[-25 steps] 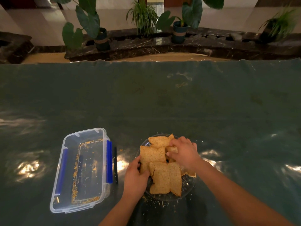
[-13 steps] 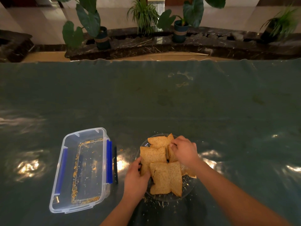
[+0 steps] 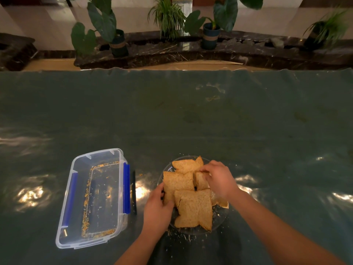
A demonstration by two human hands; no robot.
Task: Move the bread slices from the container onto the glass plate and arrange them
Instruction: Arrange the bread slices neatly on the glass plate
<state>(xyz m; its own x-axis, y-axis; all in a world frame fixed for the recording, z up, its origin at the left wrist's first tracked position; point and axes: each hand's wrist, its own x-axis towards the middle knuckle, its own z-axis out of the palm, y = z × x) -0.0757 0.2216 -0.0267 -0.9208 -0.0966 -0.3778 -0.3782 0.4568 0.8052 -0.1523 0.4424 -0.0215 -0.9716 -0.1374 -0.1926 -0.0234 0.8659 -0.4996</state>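
Note:
Several brown bread slices [image 3: 193, 209] lie overlapping on the round glass plate [image 3: 219, 220] near the table's front edge. My left hand [image 3: 157, 209] rests at the plate's left rim, its fingers pinching the edge of the left slice [image 3: 177, 182]. Over the plate's right side, my right hand [image 3: 219, 178] grips a middle slice [image 3: 200, 181] and tilts it up on edge. The clear plastic container [image 3: 91, 197] with blue side clips sits to the left, holding only crumbs.
The table [image 3: 191, 115] is covered by a dark green glossy sheet with bright light reflections. Crumbs are scattered in front of the plate. A dark thin strip lies beside the container's right clip. Potted plants stand on a dark ledge beyond the far edge.
My right hand has shifted slightly back and lifted the middle slice more upright. My left hand stays at the left slice. The container has not moved.

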